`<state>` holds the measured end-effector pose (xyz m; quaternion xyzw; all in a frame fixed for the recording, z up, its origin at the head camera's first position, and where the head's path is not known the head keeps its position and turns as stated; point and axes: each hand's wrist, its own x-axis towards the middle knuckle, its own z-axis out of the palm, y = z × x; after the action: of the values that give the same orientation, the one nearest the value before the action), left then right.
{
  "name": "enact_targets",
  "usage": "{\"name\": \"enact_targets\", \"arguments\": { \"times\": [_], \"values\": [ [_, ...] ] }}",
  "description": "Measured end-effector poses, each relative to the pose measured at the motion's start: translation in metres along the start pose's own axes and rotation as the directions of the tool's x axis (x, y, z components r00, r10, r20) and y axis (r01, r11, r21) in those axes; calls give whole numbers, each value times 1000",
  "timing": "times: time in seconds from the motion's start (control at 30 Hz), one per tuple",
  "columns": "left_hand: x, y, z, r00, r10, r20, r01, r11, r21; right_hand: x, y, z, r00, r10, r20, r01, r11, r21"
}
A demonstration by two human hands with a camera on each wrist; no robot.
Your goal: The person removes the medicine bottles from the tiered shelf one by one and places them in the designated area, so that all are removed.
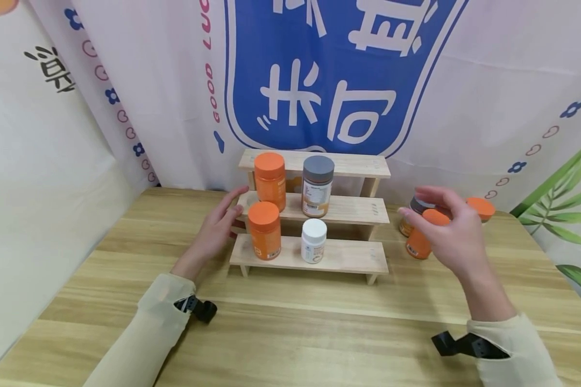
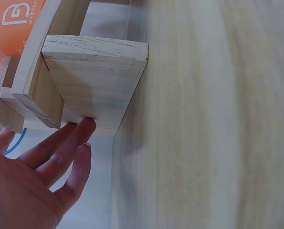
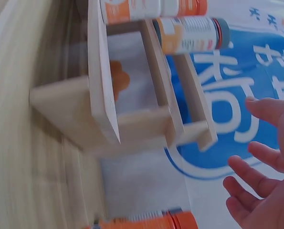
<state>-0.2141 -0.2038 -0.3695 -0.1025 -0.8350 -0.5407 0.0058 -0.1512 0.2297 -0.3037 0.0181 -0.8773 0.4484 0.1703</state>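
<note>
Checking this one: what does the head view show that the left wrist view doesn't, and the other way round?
Only the head view: the right hand, the grey-lidded bottle on the wooden rack, and an orange-capped bottle standing right of it.

Only the left wrist view: the broad side face of the rack's lower leg, with fingertips close to it.

Both: the left hand, the rack, an orange bottle on its lowest shelf, and the tabletop.

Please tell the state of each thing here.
Three-tier wooden rack: standing
Upper orange plastic bottle: upright, closed
Lower orange plastic bottle: upright, closed
Grey-lidded plastic bottle: upright, closed
Small white plastic bottle: upright, closed
Three orange- or grey-lidded bottles, right: closed, partly hidden
Left hand: touching rack
Right hand: empty
</note>
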Motion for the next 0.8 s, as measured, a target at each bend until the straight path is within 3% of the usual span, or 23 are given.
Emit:
{"name": "enact_targets", "arguments": {
  "times": [0.17, 0.37, 0.63, 0.8],
  "values": [
    [3, -3, 1, 1000, -7, 3, 7, 1000, 4, 1, -11, 17, 996, -76, 37, 71, 990, 123],
    [3, -4, 0, 1000, -6, 2, 6, 1000, -1, 10, -34, 37, 985, -104, 139, 61, 958, 281],
    [2, -6, 0, 1000, -7, 0, 7, 1000, 7, 30, -65, 69, 950, -122, 286, 21, 943, 331],
    [2, -3, 0, 1000, 8, 1, -8, 1000, -6, 37, -77, 87, 942, -130, 309, 14, 936, 351]
  ]
}}
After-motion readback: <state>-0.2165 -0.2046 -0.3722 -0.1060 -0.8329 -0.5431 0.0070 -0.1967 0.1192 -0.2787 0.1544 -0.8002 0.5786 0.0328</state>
